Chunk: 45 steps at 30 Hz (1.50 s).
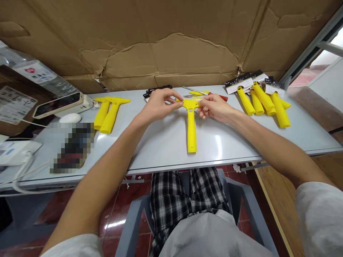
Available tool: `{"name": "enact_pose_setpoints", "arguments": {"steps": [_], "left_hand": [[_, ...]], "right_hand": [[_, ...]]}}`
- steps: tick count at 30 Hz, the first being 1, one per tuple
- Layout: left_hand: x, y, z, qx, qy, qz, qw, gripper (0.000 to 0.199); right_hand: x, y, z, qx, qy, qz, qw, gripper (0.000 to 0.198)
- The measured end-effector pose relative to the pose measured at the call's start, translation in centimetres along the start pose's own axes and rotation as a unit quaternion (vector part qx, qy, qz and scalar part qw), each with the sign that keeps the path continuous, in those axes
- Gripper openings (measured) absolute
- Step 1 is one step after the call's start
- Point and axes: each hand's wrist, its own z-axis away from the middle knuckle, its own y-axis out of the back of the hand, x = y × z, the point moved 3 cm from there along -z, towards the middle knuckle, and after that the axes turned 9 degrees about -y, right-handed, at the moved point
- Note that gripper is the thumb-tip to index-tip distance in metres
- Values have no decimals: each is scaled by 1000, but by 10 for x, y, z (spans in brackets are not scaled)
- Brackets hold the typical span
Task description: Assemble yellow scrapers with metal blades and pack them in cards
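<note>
A yellow T-shaped scraper (191,132) lies on the table before me, its handle toward me and its wide head away. My left hand (162,105) is closed in a thumb-and-finger pinch at the left end of the head. A tiny part between those fingertips would be too small to make out. At the head's right end, my right hand (215,107) grips with thumb and forefinger, its other fingers curled beneath. Just behind the head lie a red-handled screwdriver (223,97) and another yellow piece (201,93). Small dark bits near my right fingers are partly hidden.
Two yellow scrapers (111,114) lie to the left. Several carded yellow scrapers (265,98) are piled at right. Black packaging cards (147,94) sit behind my left hand. A phone (57,105), white mouse (70,118) and cables occupy the left side. Cardboard (171,53) stands along the back.
</note>
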Motion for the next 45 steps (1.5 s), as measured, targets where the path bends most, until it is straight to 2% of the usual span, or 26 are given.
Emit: {"name": "enact_pose_setpoints", "arguments": {"steps": [6, 10, 13, 17, 25, 28, 38, 45], "left_hand": [[5, 0, 0, -8, 31, 29, 999, 22], [7, 0, 2, 2, 86, 112, 990, 38], [6, -4, 4, 27, 124, 185, 974, 46], [-1, -15, 5, 35, 175, 248, 952, 43], [-3, -19, 3, 55, 243, 324, 913, 50], [-1, -19, 3, 65, 270, 342, 898, 45], [-1, -27, 3, 103, 280, 293, 909, 41], [-3, -27, 2, 91, 259, 278, 920, 47]], "right_hand": [[0, 0, 0, -3, -2, 4, 1000, 14], [0, 1, 0, 0, -2, 2, 1000, 13], [-1, 1, 1, -6, 2, 0, 1000, 12], [-1, 0, 1, -3, -2, 0, 1000, 10], [-3, -4, 6, 3, -4, 7, 1000, 14], [-4, -4, 7, 4, -4, 7, 1000, 15], [-2, -6, 6, -1, -6, 8, 1000, 14], [-3, -7, 6, 3, -10, 7, 1000, 11]]}}
